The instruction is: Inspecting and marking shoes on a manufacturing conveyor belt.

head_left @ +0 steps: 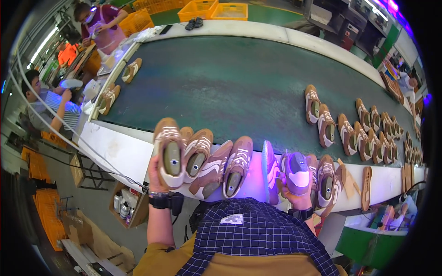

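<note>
My left hand (pixel 157 177) is wrapped round a brown and white sneaker (pixel 168 138), raised at the left end of the row with its toe pointing away from me. Another sneaker (pixel 199 149) stands right beside it, partly covered. Under purple light, my right hand (pixel 297 198) grips a second sneaker (pixel 297 177) by its heel end. Left of that one, a sneaker on its side (pixel 270 170) leans close to my fingers. Between my hands a sneaker (pixel 238 163) stands upright, and a tilted sneaker (pixel 212 170) lies next to it.
Beyond the white ledge (pixel 115 147) runs a green conveyor belt (pixel 207 83), with several sneakers (pixel 347 133) grouped at its right. More sneakers (pixel 325 177) and a shoe sole (pixel 366 188) lie on the ledge to my right. Two people (pixel 103 25) (pixel 46 103) work at the left.
</note>
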Demonstrator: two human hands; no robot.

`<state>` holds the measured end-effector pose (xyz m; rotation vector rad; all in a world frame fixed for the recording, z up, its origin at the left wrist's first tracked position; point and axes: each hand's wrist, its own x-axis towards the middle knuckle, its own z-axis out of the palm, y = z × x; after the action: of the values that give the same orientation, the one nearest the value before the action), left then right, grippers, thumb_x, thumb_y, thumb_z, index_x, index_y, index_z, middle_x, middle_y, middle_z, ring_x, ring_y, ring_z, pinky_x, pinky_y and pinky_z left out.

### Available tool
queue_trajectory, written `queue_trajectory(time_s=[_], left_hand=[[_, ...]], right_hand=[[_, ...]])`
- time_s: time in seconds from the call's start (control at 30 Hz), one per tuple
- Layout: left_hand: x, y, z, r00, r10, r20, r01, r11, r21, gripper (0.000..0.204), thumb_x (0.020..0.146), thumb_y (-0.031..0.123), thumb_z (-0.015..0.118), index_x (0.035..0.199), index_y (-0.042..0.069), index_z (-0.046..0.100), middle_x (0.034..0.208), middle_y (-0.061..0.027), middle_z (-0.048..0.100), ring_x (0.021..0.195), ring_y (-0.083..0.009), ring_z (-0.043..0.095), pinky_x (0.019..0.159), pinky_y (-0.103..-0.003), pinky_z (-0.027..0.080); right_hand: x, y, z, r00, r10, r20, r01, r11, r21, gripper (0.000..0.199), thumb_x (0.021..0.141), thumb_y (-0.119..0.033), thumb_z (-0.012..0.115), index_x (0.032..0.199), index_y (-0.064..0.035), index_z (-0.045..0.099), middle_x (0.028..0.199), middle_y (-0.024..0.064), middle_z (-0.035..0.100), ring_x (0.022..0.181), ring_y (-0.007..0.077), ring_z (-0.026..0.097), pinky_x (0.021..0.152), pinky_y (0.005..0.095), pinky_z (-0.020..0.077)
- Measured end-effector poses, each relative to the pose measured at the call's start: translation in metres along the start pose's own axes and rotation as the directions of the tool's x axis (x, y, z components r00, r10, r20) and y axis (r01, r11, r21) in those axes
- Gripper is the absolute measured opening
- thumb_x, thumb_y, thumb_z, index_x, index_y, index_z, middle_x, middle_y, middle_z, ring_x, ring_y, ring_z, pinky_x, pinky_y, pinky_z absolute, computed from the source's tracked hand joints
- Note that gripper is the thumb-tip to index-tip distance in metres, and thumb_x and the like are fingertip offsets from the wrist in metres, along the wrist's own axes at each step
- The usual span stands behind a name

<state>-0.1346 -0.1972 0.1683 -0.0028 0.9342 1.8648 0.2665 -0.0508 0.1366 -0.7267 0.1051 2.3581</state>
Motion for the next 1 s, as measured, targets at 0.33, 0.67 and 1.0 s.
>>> queue_trajectory(time_s=[0.33,0.67,1.0], left_hand=[[0.032,0.006,-0.118,0.986,0.057,-0.155,-0.04,0.994,0.106,0.044,0.088,0.038,0.041,0.112,0.004,0.057,0.096,-0.0129,0.065,0.08,-0.0253,0.065,0.067,-0.038,0.055],[0.032,0.006,-0.092,0.427,0.904,0.008,-0.049,0.015,0.999,0.026,0.083,0.015,0.052,0.103,-0.002,0.057,0.09,-0.0079,0.057,0.084,-0.0163,0.054,0.074,-0.027,0.043],[-0.009,-0.12,0.038,0.893,-0.25,0.375,-0.358,0.111,0.927,0.061,0.076,0.019,0.069,0.125,-0.005,0.041,0.11,-0.0165,0.055,0.092,-0.022,0.058,0.08,-0.033,0.049]], right_hand=[[-0.007,-0.001,0.017,0.999,-0.039,-0.002,0.038,0.996,-0.078,0.06,0.084,-0.054,0.043,0.116,-0.0037,0.053,0.096,0.0147,0.063,0.077,0.0308,0.062,0.062,0.0423,0.0528],[0.008,0.008,0.008,0.969,-0.246,0.01,0.244,0.952,-0.183,0.061,0.087,-0.05,0.039,0.122,-0.0012,0.047,0.102,0.0169,0.059,0.079,0.0312,0.06,0.069,0.0404,0.051],[-0.012,0.005,-0.025,0.96,-0.275,0.055,0.281,0.941,-0.187,0.045,0.086,-0.036,0.054,0.119,-0.0051,0.052,0.112,0.0091,0.06,0.1,0.0213,0.058,0.089,0.035,0.0461]])
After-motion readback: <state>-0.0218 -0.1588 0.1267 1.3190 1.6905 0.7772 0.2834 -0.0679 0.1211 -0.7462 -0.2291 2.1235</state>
